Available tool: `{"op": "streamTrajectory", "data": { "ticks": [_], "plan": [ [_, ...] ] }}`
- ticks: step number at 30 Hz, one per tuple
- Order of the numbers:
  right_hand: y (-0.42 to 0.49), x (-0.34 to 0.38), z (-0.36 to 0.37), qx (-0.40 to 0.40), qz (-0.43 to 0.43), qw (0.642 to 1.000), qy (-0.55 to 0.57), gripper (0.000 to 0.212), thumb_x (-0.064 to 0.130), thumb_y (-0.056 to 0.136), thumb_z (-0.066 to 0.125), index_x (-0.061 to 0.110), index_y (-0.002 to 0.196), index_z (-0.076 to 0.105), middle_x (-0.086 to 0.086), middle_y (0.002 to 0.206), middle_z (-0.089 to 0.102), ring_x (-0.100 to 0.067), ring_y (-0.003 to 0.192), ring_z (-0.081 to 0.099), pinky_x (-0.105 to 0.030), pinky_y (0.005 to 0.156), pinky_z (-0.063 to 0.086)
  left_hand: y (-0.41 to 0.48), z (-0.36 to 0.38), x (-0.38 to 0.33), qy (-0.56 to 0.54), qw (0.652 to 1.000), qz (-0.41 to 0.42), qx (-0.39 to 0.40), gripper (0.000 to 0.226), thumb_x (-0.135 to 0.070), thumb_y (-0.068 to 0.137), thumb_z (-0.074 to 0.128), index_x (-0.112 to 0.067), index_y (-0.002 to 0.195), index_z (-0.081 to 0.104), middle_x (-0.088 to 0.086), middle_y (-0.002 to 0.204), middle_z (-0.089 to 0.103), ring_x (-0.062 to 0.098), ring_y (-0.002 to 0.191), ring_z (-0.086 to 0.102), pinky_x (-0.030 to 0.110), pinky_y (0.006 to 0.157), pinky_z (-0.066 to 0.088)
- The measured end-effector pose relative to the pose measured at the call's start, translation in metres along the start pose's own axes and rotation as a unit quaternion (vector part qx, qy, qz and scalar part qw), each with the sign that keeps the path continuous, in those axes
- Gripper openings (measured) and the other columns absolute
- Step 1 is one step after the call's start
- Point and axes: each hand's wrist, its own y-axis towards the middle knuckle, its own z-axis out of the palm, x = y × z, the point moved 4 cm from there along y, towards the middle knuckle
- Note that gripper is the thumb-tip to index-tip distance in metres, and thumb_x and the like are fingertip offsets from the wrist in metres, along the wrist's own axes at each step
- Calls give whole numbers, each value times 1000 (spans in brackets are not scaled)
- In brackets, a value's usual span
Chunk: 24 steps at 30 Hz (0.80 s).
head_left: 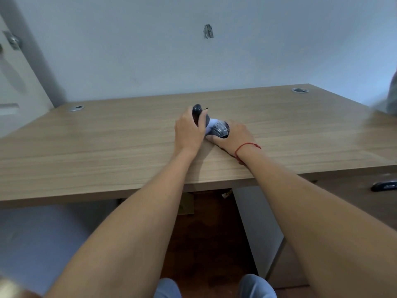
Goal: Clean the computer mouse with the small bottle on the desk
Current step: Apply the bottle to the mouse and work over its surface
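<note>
At frame centre, the left hand (189, 131) was wrapped around the small bottle (198, 115), nozzle aimed at the mouse (220, 130), which the right hand (234, 136) clasped on the table (107, 147) (steadying it, probably).

In front of me I count one wooden desk (107, 151), two cable grommets (75, 108) in its top, one small bottle (198, 114), one computer mouse (221, 130), one white cloth (211, 123) and my two hands (189, 132).
</note>
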Motion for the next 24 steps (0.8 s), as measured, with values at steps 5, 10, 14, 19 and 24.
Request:
{"op": "streamTrajectory", "data": {
  "ticks": [5,10,14,19,24],
  "plan": [
    [-3,1,-1,8,-4,1000,4,42,47,79,66,19,109,61,-3,104,67,-25,97,63,-37,85,51,4,-3,9,66,997,-37,-9,34,-30,92,54,4,84,58,25,88,66,42,83,58,41,69,41],
    [-3,1,0,12,4,1000,0,36,50,76,66,20,95,59,-1,90,66,-25,87,64,-35,75,50,-4,-1,-11,-17,997,67,-17,29,-26,90,59,1,80,57,17,70,62,31,61,54,37,58,41],
    [-3,2,-1,5,14,1000,11,47,53,74,66,17,103,61,2,91,63,-23,87,63,-33,75,49,-3,0,-4,65,997,39,3,32,-30,91,56,1,83,57,22,81,65,38,73,57,34,61,32],
    [-6,2,-2,4,5,1000,8,48,48,80,68,16,115,60,-5,108,67,-27,99,63,-30,77,44,-2,-2,0,120,993,4,2,32,-31,94,51,0,93,58,23,90,67,41,84,60,33,62,32],
    [-4,1,-1,15,17,1000,14,41,48,76,66,18,103,59,-2,95,65,-26,91,63,-34,75,48,-3,-1,-4,19,999,38,2,30,-30,91,56,0,86,57,20,82,67,37,75,60,34,63,39]
  ]
}}
